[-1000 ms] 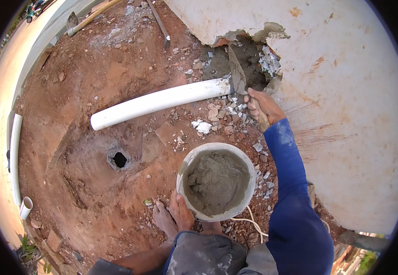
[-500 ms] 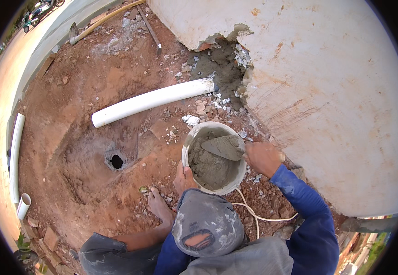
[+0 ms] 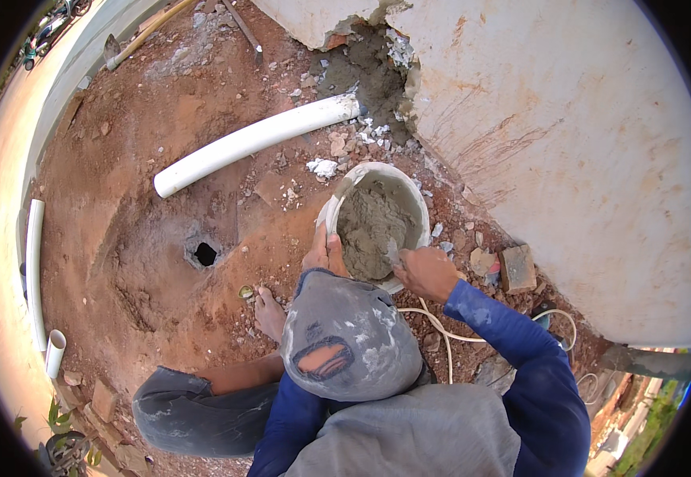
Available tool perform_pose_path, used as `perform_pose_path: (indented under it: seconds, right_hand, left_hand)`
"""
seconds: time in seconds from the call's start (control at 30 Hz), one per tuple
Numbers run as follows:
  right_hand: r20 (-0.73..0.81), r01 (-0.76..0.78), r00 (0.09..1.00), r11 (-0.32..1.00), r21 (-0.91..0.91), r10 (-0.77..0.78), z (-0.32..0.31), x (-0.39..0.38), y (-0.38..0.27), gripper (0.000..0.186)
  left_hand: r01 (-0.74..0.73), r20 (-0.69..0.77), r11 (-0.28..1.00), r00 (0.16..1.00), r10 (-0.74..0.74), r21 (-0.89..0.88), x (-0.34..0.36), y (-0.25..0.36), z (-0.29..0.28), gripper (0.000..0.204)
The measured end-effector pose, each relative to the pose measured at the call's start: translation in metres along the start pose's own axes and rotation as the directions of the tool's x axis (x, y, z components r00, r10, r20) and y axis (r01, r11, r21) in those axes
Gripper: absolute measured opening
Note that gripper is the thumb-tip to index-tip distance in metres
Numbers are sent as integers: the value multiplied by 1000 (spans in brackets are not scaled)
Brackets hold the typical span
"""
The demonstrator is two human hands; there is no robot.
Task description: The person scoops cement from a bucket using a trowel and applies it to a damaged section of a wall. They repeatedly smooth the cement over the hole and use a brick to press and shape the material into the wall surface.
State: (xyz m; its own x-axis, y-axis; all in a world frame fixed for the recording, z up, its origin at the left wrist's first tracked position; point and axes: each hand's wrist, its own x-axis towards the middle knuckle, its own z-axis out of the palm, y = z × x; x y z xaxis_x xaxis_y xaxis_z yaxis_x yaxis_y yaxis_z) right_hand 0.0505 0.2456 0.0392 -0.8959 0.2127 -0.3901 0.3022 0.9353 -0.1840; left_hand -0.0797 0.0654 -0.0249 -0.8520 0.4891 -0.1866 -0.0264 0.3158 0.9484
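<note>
Head view: the right hand (image 3: 427,273) is clenched round a trowel (image 3: 394,254) at the near side of the bucket (image 3: 419,215), and the left hand (image 3: 325,251) clasps its left rim; plenty of grey mortar (image 3: 369,226) remains inside; farther out, past the white pipe (image 3: 258,145), mortar already lies in the ragged gap (image 3: 368,71) of the pale wall (image 3: 560,167), whose broken edges look unfinished
</note>
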Motion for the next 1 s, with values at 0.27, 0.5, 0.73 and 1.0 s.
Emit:
perform_pose_path:
  seconds: [0.27,0.5,0.73,1.0]
  right_hand:
    - [-28,-102,994,980,173,108,6,-25,14,38]
    - [-45,-70,996,986,149,78,-3,-15,23,38]
    - [16,-4,1000,985,172,2,-12,-4,30,38]
    - [-153,229,968,949,214,-199,-78,21,5,33]
  left_hand:
    - [44,-163,997,985,-52,-56,2,-13,-9,47]
    - [10,-203,999,979,-18,-41,8,-34,-13,49]
    - [20,-297,994,954,-51,-106,6,-30,-23,50]
    - [23,-378,973,919,-111,-227,0,-41,-22,48]
